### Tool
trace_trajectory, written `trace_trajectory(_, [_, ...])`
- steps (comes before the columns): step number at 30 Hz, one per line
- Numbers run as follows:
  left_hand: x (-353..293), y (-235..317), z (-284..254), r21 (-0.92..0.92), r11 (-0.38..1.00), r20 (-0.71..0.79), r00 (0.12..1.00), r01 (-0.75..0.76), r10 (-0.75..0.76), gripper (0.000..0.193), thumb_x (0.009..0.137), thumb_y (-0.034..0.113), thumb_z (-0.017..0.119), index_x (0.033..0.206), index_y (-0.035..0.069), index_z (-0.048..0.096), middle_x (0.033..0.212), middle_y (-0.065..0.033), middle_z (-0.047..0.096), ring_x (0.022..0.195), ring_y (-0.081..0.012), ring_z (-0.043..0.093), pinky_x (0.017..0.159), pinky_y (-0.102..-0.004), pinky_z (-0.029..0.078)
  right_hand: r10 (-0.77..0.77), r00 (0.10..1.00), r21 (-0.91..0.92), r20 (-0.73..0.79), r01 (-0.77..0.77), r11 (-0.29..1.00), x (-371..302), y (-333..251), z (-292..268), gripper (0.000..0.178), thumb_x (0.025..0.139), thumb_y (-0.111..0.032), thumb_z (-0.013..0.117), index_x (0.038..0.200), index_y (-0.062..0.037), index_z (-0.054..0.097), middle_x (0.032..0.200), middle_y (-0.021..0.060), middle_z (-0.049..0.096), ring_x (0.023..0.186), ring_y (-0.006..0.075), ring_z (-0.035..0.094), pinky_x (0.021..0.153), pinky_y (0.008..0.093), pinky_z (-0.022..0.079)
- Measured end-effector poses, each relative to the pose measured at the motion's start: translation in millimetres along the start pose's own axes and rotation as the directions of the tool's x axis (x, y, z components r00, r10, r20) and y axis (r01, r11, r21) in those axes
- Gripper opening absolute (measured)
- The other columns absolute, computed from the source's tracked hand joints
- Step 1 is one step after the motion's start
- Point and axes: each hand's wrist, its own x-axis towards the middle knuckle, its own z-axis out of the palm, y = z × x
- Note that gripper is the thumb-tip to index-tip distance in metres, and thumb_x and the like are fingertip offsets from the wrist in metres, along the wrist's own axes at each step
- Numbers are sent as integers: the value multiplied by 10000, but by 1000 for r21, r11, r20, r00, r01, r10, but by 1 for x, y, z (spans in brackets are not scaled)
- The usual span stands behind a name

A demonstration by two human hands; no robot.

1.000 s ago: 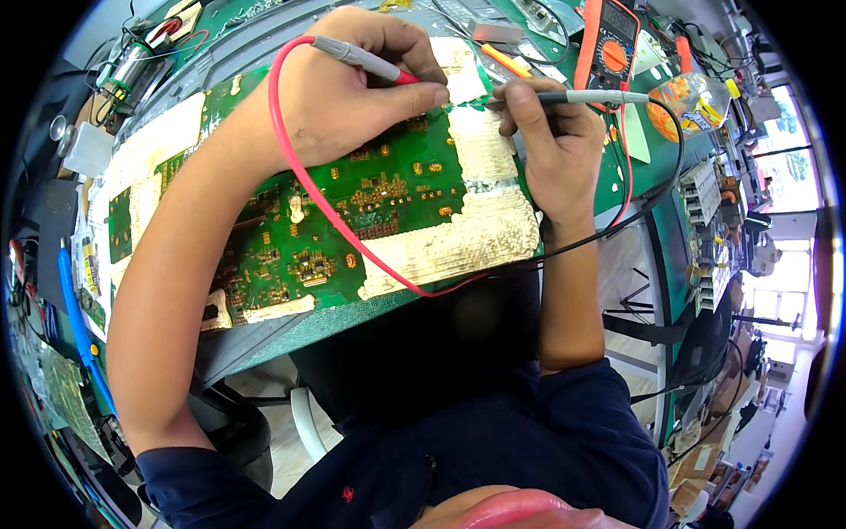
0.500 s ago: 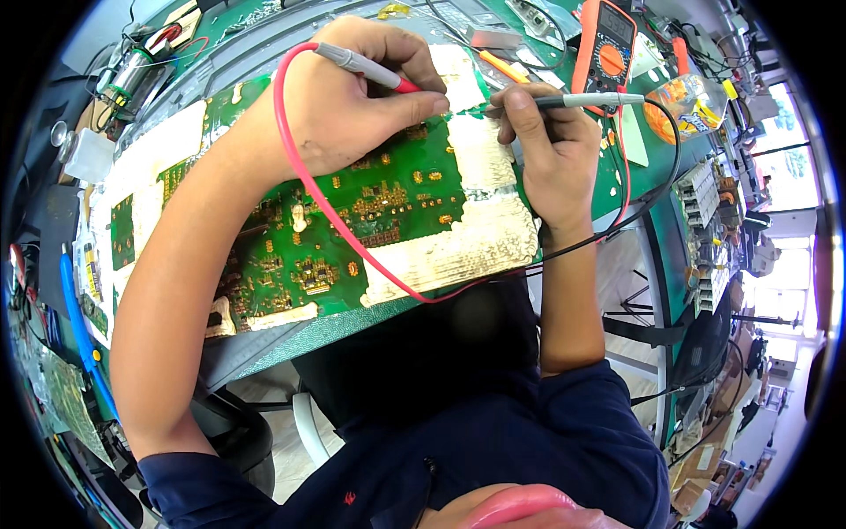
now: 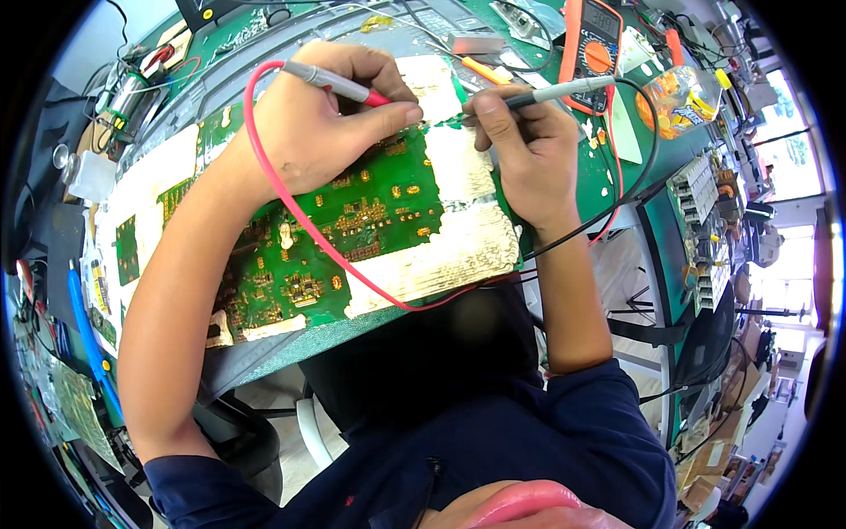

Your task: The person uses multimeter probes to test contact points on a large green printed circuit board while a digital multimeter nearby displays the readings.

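Observation:
Pinched in my left hand [image 3: 330,123] is a red-and-grey multimeter probe [image 3: 328,79], its tip end over the far right part of a green circuit board [image 3: 379,181]. My right hand [image 3: 533,159] closes on a black-and-grey multimeter probe [image 3: 564,90], pointing left toward the other one. Both tips are too small to make out, so I cannot tell if they touch the board. Cream-coloured coating [image 3: 441,260] covers large patches of the board. An orange multimeter [image 3: 592,57] lies beyond my right hand, with a lit display.
A red lead [image 3: 310,227] loops across the board, and a black lead [image 3: 639,189] hangs over my right forearm. A plastic bottle [image 3: 679,101] with orange contents lies at the right. An orange-handled tool [image 3: 485,70] rests behind the probes. Blue-handled pliers [image 3: 88,326] are at the left.
The board, both hands and the multimeter appear slightly further left in the picture, as the view has shifted. Both probes stay held, with the hands in nearly the same place over the board.

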Motion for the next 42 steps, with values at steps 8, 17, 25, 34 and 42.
trace_trajectory(8, [1, 2, -1, 15, 999, 24, 999, -30, 29, 140, 891, 115, 741, 861, -14, 698, 800, -41, 701, 744, -80, 596, 675, -248, 474, 12, 1000, -15, -2, -12, 1000, 2, -1, -1, 250, 970, -226, 685, 942, 22, 701, 689, 15, 641, 622, 68, 571, 567, 236, 438])
trace_trajectory(17, [10, -18, -27, -316, 940, -419, 908, -128, -18, 156, 968, 130, 676, 969, -23, 646, 831, -86, 686, 759, -118, 652, 677, -250, 545, -215, 947, -214, -239, 164, 963, 4, 9, -2, 218, 1011, -147, 604, 1141, 2, 694, 897, 51, 708, 787, 85, 637, 691, 229, 512])
trace_trajectory(25, [9, -22, -26, 35, 985, -437, 884, -168, 167, 213, 904, 140, 708, 1030, -29, 678, 836, -74, 683, 765, -124, 612, 689, -279, 505, -64, 983, -262, -173, 17, 965, 14, 26, -2, 278, 952, -189, 661, 1164, -13, 700, 1020, 106, 731, 918, 153, 667, 822, 266, 504])
trace_trajectory(34, [6, -21, -33, 228, 965, -500, 834, -131, 231, 196, 894, 69, 683, 1074, -5, 670, 821, -106, 693, 716, -164, 636, 662, -299, 519, -208, 961, -231, -180, 165, 959, 37, -24, -11, 328, 971, -183, 660, 1231, 16, 658, 1044, 115, 738, 959, 158, 674, 871, 280, 516])
trace_trajectory(42, [7, -20, -34, 296, 939, -461, 836, -172, 299, 194, 906, 46, 662, 1093, -1, 679, 882, -124, 707, 734, -168, 644, 674, -296, 520, -313, 947, -216, 79, 323, 921, 122, -17, 13, 282, 959, -104, 613, 1205, 32, 642, 961, 69, 686, 873, 125, 629, 782, 269, 505])
